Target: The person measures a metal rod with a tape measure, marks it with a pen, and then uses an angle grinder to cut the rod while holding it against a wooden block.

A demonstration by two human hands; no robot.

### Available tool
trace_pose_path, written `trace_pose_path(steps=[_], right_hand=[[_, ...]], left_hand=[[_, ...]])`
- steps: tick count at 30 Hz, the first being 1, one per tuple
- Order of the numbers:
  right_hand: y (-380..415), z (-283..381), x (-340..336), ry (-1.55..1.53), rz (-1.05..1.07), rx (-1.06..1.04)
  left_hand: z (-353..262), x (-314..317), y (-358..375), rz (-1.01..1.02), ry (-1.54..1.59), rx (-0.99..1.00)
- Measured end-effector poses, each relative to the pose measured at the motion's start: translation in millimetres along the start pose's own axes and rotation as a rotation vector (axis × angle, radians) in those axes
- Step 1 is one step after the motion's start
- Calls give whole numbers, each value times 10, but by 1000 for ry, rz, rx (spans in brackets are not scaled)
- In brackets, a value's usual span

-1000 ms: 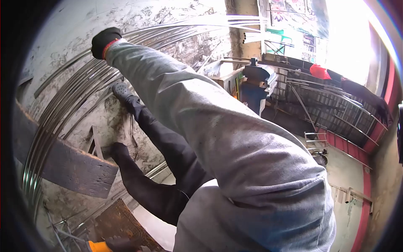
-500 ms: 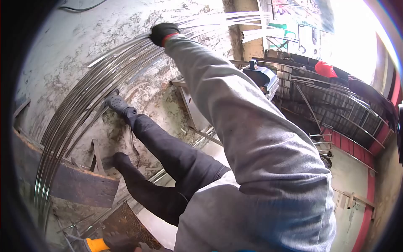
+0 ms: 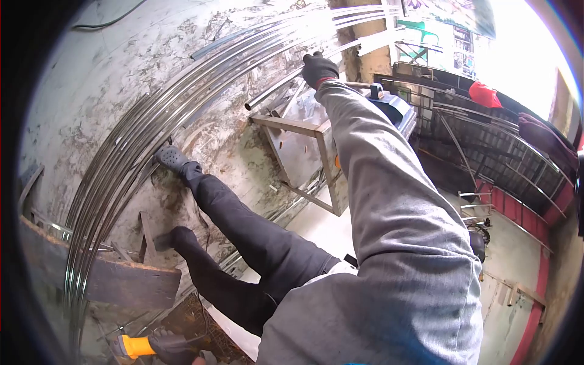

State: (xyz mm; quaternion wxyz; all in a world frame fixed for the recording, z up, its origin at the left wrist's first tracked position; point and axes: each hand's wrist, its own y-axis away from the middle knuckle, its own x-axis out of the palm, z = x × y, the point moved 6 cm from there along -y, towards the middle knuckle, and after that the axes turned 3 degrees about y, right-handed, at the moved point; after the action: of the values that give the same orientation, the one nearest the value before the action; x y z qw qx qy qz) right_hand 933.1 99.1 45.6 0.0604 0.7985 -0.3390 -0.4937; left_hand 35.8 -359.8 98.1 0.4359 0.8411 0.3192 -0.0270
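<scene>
My right hand (image 3: pixel 319 68), in a black glove with a red cuff, is stretched out on a grey sleeve. It is closed around one of the long curved steel tubes (image 3: pixel 182 100) that lie bundled on the stained concrete floor. The open end of one tube (image 3: pixel 248 107) lies just short of the hand. My left hand (image 3: pixel 170 348), also in a dark glove, sits at the bottom edge and grips a yellow-handled tool (image 3: pixel 137 347). My legs in dark trousers reach to the tubes, one shoe (image 3: pixel 173 159) resting against the bundle.
A square metal frame stand (image 3: pixel 304 128) rises beside the tubes, with a blue machine (image 3: pixel 395 112) behind it. A worn wooden plank (image 3: pixel 121 283) lies across the bundle's lower end. Metal railings (image 3: pixel 486 152) and a red cloth (image 3: pixel 486 94) are at the right.
My right hand has slid along the tube bundle from its left part to its right end. The view has swung, and the frame stand has come into sight. The yellow tool shows more.
</scene>
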Motion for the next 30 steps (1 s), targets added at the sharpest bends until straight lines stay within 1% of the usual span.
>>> trace_pose_path(steps=[1, 2, 3, 5, 6, 7, 8, 9, 11, 12, 13, 14, 15, 16, 17, 18, 19, 21, 22, 23, 24, 25, 26, 27, 28, 29, 30], right_hand=[[-72, 20, 30, -17, -32, 14], [-67, 60, -33, -38, -19, 33], [-128, 81, 2, -59, -59, 10], [-231, 91, -30, -68, -158, -49], [-176, 157, -130, -62, -209, -106], [-130, 220, -194, -94, -230, -192], [-56, 313, -246, -130, -250, -279], [-24, 374, -223, -138, -249, -281], [-2, 528, -203, -46, -254, -338], [-1, 570, -193, -53, -259, -344], [4, 625, -144, -56, -226, -334], [-1, 701, -95, -60, -193, -328], [61, 833, -147, -35, -133, -349], [86, 955, -167, -52, -132, -364], [122, 1106, -136, -10, -107, -427], [155, 1259, -98, 33, -85, -495], [113, 1404, 39, 11, -103, -552], [60, 1642, 291, 1, -49, -548], [2, 1701, 495, -18, 36, -549], [-21, 1758, 662, 47, 17, -595], [-12, 1819, 791, 151, 84, -589], [36, 1837, 913, 182, 78, -626], [32, 1812, 1147, 163, 41, -619], [207, 1810, 1101, 131, 52, -614], [253, 1746, 1244, 44, -10, -577], [267, 1718, 1351, -12, 31, -480], [319, 1743, 1368, -27, 36, -423]], left_hand=[[53, -30, -55, 207, -172, 123], [-24, -42, -76, 201, -180, 127], [-159, 63, -73, 282, -837, 278], [-305, 315, -27, 360, -1495, 423], [-441, 322, 19, 143, -637, 73], [-358, 293, 93, -79, 229, -253], [-348, 213, 48, -82, 223, -249], [-325, 254, -19, 137, 360, -242], [-186, 255, -101, 581, 636, -219], [-82, 188, -158, 576, 636, -210], [-98, 210, -166, 510, 282, -121], [-99, 152, -146, 309, 192, -96], [-305, 332, -4, 99, 91, -87], [-515, 513, 164, -102, -4, -96], [-220, 383, 7, 88, 277, -166], [-103, 313, -21, 277, 560, -229], [-143, 342, 31, 125, 507, -196], [-308, 476, 213, -181, 367, -151], [-462, 695, 349, -207, 385, -201], [-463, 665, 343, -246, 381, -179], [-400, 652, 343, -204, 399, -189], [-374, 632, 351, -160, 414, -203], [-388, 636, 369, -189, 407, -191], [-373, 664, 416, -238, 424, -205], [-347, 625, 461, -289, 445, -218], [-302, 559, 453, -265, 438, -226], [-236, 484, 443, -293, 445, -216]])
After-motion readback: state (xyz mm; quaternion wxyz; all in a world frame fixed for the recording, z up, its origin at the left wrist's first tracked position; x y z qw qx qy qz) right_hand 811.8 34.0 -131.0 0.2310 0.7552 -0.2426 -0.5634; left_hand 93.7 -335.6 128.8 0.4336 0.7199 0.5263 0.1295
